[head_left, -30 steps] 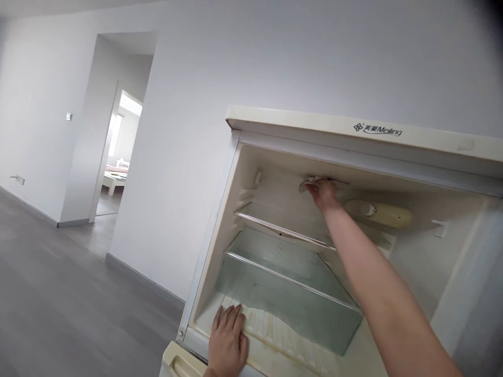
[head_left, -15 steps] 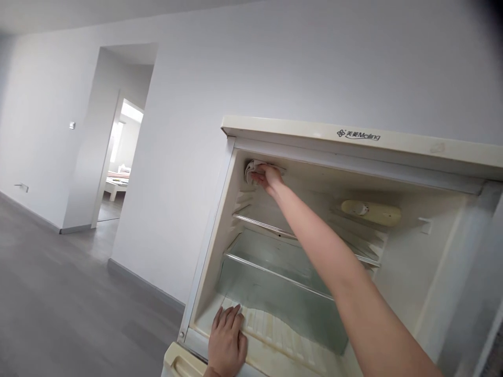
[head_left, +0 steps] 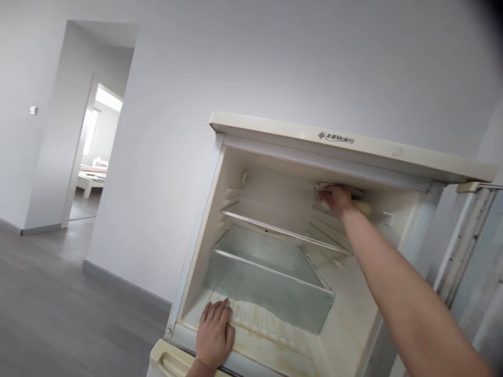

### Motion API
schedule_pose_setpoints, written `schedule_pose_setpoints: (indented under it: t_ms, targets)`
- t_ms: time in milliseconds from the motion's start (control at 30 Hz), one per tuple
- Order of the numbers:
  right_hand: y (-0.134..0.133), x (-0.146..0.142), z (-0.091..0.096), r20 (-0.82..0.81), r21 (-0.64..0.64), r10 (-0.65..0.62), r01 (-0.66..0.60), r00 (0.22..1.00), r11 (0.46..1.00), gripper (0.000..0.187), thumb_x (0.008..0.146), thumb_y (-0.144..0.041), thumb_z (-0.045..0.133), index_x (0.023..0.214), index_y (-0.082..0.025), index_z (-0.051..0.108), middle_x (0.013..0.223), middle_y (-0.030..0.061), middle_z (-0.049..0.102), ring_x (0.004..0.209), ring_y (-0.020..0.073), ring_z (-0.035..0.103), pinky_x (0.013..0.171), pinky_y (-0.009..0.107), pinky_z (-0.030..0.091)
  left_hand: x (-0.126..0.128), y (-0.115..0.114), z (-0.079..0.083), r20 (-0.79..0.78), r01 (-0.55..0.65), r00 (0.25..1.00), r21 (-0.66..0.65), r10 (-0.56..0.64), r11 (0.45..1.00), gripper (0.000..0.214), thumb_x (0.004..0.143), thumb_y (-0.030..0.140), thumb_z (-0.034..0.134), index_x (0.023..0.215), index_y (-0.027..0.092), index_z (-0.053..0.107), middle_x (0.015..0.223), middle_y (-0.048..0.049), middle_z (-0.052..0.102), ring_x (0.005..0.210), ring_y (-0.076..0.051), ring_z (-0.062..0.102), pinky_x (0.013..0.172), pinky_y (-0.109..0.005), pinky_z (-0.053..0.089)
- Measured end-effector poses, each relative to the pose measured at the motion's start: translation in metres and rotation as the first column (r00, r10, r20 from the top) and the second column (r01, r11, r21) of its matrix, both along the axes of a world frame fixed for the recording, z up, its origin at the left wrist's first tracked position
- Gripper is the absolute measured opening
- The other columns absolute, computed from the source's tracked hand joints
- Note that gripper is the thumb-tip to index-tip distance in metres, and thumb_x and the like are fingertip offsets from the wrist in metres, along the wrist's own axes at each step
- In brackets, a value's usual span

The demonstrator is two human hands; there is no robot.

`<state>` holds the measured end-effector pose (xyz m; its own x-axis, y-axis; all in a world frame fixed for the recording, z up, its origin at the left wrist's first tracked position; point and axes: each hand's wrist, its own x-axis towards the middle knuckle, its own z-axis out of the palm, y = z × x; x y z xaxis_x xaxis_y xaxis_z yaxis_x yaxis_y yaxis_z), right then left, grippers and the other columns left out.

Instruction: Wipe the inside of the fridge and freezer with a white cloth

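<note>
The right hand [head_left: 338, 200] has a closed grip on the cloth [head_left: 324, 186], under the fridge ceiling [head_left: 271, 165] beside the yellowish housing [head_left: 363, 209]; best press evenly round it, the empty, flat-laid left hand [head_left: 215, 331] resting near left.

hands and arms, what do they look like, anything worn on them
The left hand and right hand are bare, without gloves. The right forearm and left wrist show no sleeve or watch; beyond that wrist, the frame ends.
</note>
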<state>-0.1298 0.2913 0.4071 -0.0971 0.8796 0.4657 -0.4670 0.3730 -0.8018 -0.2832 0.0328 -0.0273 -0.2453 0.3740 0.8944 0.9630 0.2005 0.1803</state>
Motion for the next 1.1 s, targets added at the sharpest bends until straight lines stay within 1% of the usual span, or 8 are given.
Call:
schedule_pose_setpoints:
  t_ms: [167, 300, 467, 567, 667, 833, 967, 1100]
  targets:
    - [-0.013, -0.017, 0.004, -0.012, -0.004, -0.015, 0.015, 1.000, 1.000, 0.024, 0.068, 0.002, 0.048, 0.063, -0.021, 0.049, 0.063, -0.0024, 0.056, 0.058, 0.0087, 0.055, 0.060, 0.021, 0.051, -0.001, 0.002, -0.003, 0.019, 0.010, 1.000, 0.025, -0.010, 1.000, 0.030, 0.074, 0.013, 0.046, 0.098, 0.023, 0.061, 0.109, -0.0024, 0.070, 0.102, -0.022, 0.059, 0.102, -0.042, 0.035]
    - [-0.050, -0.057, 0.006, 0.071, 0.042, 0.146, -0.149, 0.987, 0.988, 0.019, 0.070, -0.001, 0.051, 0.065, -0.019, 0.050, 0.065, -0.0027, 0.057, 0.058, 0.0083, 0.057, 0.059, 0.021, 0.051, -0.002, 0.003, -0.005, 0.051, 0.016, 0.999, -0.014, -0.015, 1.000, 0.031, 0.074, 0.012, 0.044, 0.098, 0.023, 0.061, 0.111, -0.0029, 0.069, 0.105, -0.022, 0.058, 0.104, -0.043, 0.033]
    - [-0.109, -0.123, 0.012, 0.186, 0.041, 0.385, -0.398, 0.904, 0.916, 0.012, 0.075, -0.008, 0.053, 0.076, -0.019, 0.054, 0.076, 0.0002, 0.064, 0.063, 0.0123, 0.063, 0.062, 0.027, 0.055, -0.003, 0.002, -0.005, 0.018, 0.007, 1.000, -0.060, -0.006, 0.998, 0.032, 0.074, 0.012, 0.045, 0.101, 0.022, 0.060, 0.113, -0.0042, 0.068, 0.106, -0.023, 0.058, 0.103, -0.043, 0.034]
    - [-0.142, -0.153, 0.016, 0.199, 0.030, 0.465, -0.480, 0.863, 0.877, 0.010, 0.081, -0.011, 0.050, 0.082, -0.020, 0.053, 0.081, 0.0019, 0.065, 0.067, 0.0141, 0.064, 0.066, 0.031, 0.056, -0.004, 0.001, -0.004, 0.003, 0.013, 1.000, -0.057, -0.012, 0.998, 0.031, 0.073, 0.012, 0.046, 0.100, 0.022, 0.060, 0.112, -0.0043, 0.068, 0.105, -0.023, 0.058, 0.102, -0.042, 0.035]
    - [-0.162, -0.164, 0.017, 0.197, 0.032, 0.508, -0.524, 0.838, 0.851, 0.009, 0.083, -0.013, 0.050, 0.087, -0.021, 0.054, 0.086, 0.0031, 0.065, 0.072, 0.0152, 0.065, 0.072, 0.034, 0.057, -0.003, 0.001, -0.004, 0.017, 0.018, 1.000, -0.044, -0.017, 0.999, 0.031, 0.073, 0.012, 0.046, 0.099, 0.022, 0.060, 0.111, -0.0039, 0.069, 0.104, -0.022, 0.059, 0.101, -0.041, 0.036]
    - [-0.145, -0.139, 0.016, 0.198, 0.027, 0.448, -0.461, 0.872, 0.887, 0.010, 0.083, -0.011, 0.050, 0.087, -0.020, 0.054, 0.082, 0.0014, 0.065, 0.066, 0.0146, 0.065, 0.071, 0.034, 0.057, -0.004, 0.001, -0.005, 0.013, 0.015, 1.000, -0.070, -0.014, 0.997, 0.031, 0.073, 0.012, 0.046, 0.099, 0.022, 0.060, 0.112, -0.0040, 0.068, 0.105, -0.022, 0.058, 0.101, -0.042, 0.036]
    - [-0.106, -0.090, 0.015, 0.210, 0.020, 0.299, -0.309, 0.931, 0.951, 0.012, 0.082, -0.008, 0.050, 0.082, -0.018, 0.054, 0.077, 0.0007, 0.064, 0.059, 0.0127, 0.064, 0.061, 0.028, 0.056, -0.005, 0.001, -0.004, -0.011, -0.009, 1.000, -0.104, 0.008, 0.995, 0.031, 0.073, 0.012, 0.047, 0.100, 0.021, 0.059, 0.113, -0.0044, 0.068, 0.106, -0.023, 0.058, 0.101, -0.042, 0.036]
    - [-0.072, -0.032, 0.012, 0.206, 0.002, 0.081, -0.083, 0.975, 0.997, 0.015, 0.078, -0.003, 0.050, 0.078, -0.017, 0.054, 0.070, 0.0008, 0.061, 0.054, 0.0113, 0.060, 0.054, 0.024, 0.053, -0.004, 0.001, -0.005, -0.002, -0.002, 1.000, -0.114, 0.002, 0.993, 0.029, 0.075, 0.012, 0.047, 0.100, 0.021, 0.059, 0.114, -0.0049, 0.068, 0.106, -0.023, 0.058, 0.101, -0.043, 0.036]
